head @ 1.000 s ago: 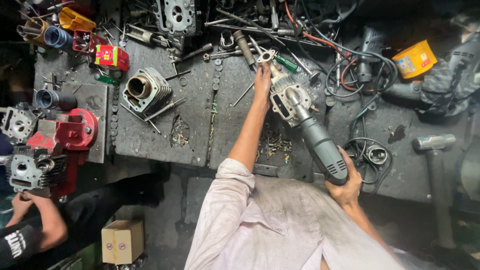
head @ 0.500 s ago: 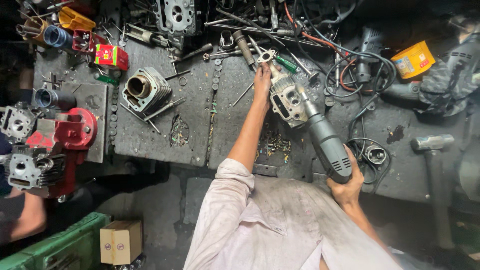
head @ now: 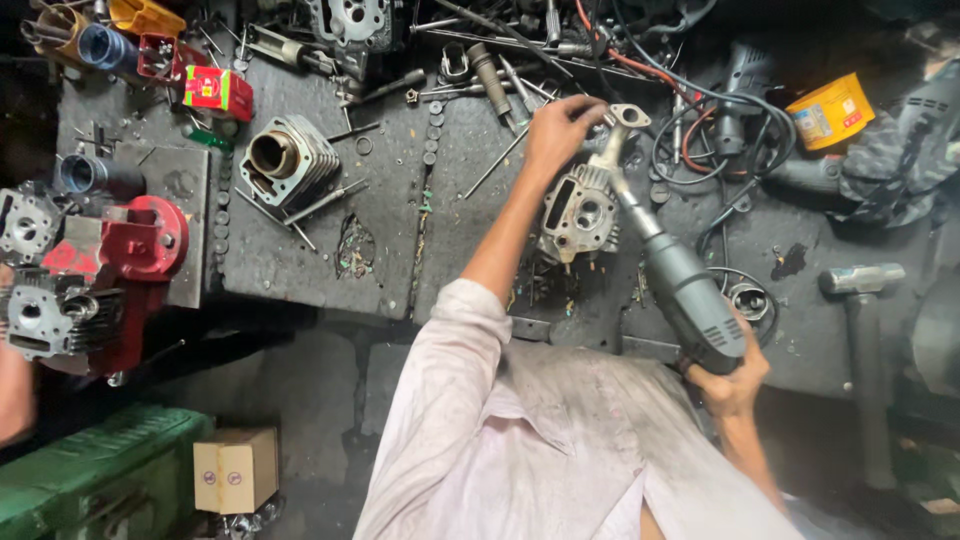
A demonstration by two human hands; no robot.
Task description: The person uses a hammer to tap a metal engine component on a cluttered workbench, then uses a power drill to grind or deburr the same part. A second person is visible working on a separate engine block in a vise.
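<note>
My left hand (head: 558,130) reaches across the dark workbench (head: 390,250) and grips the top flange of a grey metal cylinder head (head: 580,212), which stands tilted on the bench. My right hand (head: 732,382) is closed around the rear of a grey hand-held power tool (head: 685,290). The tool's thin nose points up and left, lying against the cylinder head near the flange. Its tip is hidden by the part. My pale shirt sleeve (head: 450,400) fills the lower middle.
A finned engine cylinder (head: 285,160), a red engine part (head: 140,240), loose tools and cables crowd the bench. A yellow tin (head: 830,110) and a hammer (head: 860,280) lie right. Below left are a cardboard box (head: 235,470), a green crate (head: 90,480) and another person's arm (head: 12,390).
The power tool has swung a little more upright against the cylinder head. A green crate has come into the lower left, and the other person's arm has drawn back to the left edge.
</note>
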